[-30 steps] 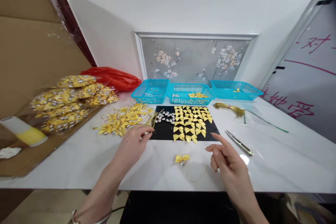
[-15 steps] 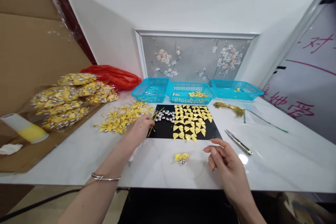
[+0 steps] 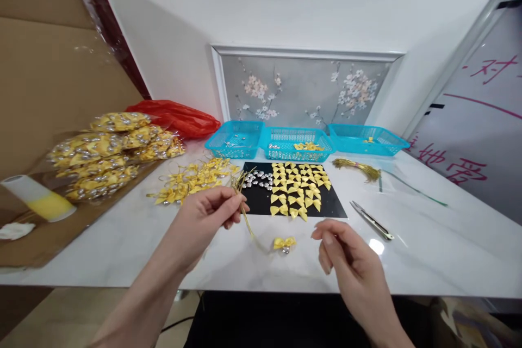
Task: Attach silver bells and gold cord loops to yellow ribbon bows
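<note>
My left hand (image 3: 214, 209) is closed, its thumb and fingers pinching a bunch of thin gold cords (image 3: 247, 222) whose ends stick out above and below. To the right, my right hand (image 3: 348, 261) hovers over the table with loosely curled fingers apart; nothing shows in them. Between the hands lies a yellow ribbon bow with a silver heart bead (image 3: 284, 244). Beyond them, rows of yellow bows (image 3: 296, 193) and a cluster of silver heart beads (image 3: 258, 179) rest on a black mat (image 3: 334, 204).
A pile of yellow bow pieces (image 3: 191, 176) lies left of the mat. Blue baskets (image 3: 299, 136) line the back. Thread snips (image 3: 372, 221) and a tied gold cord bundle (image 3: 359, 167) are on the right. Bagged bows (image 3: 101, 155) and a red bag (image 3: 175, 117) sit left.
My left hand has come back from beside the mat toward me, lifting the gold cords. My right hand has shifted only slightly.
</note>
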`<state>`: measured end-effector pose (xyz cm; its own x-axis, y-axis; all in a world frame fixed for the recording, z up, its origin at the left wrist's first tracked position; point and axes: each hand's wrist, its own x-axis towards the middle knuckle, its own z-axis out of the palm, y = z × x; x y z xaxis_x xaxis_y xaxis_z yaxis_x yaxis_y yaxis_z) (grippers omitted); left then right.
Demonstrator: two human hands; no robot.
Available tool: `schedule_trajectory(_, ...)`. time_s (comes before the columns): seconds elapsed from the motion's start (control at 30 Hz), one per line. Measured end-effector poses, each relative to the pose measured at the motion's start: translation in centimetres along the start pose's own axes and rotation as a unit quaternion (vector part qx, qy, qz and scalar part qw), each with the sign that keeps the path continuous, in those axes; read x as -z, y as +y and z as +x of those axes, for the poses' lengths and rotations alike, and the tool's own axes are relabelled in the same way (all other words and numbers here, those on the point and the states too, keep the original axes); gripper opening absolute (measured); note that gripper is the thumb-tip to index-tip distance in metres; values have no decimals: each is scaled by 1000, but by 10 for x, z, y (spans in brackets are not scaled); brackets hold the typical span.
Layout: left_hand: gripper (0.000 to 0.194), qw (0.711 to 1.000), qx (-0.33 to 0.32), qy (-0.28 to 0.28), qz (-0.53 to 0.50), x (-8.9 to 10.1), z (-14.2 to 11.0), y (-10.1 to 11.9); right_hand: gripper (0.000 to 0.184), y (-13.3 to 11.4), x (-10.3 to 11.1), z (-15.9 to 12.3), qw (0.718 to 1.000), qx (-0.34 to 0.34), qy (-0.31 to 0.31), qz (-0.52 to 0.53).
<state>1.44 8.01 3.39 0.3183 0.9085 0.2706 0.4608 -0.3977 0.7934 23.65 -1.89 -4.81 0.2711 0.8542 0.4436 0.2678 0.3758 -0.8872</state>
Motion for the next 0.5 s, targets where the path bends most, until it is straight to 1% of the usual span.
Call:
schedule_trajectory(0.07, 31, 997, 25, -23, -66, 0, -14, 13, 19, -12, -6, -1, 994, 97, -14, -43)
schedule_trajectory(0.1, 29, 984, 64, -46, -158, -1, -19, 18, 23, -17, -10, -1, 987, 150, -21, -59)
schedule_trajectory(0.17, 25, 948, 117, -77, -285, -4, -26, 24, 32, -25, -19, -2, 966, 244, -38, -76)
schedule_trajectory(0.2, 22, 931, 135, -87, -328, -7, -27, 26, 35, -27, -23, -2, 956, 280, -44, -76)
schedule_trajectory(0.27, 20, 917, 150, -96, -357, -13, -29, 28, 37, -31, -30, -1, 940, 332, -47, -68)
schedule_trajectory(0.33, 20, 916, 155, -97, -358, -19, -30, 28, 32, -33, -34, 0, 930, 363, -33, -53)
schedule_trajectory(0.4, 21, 919, 154, -92, -351, -25, -31, 29, 29, -36, -36, 2, 928, 371, -18, -35)
schedule_trajectory(0.5, 21, 924, 147, -79, -345, -32, -32, 28, 28, -39, -36, 2, 941, 336, -24, 3)
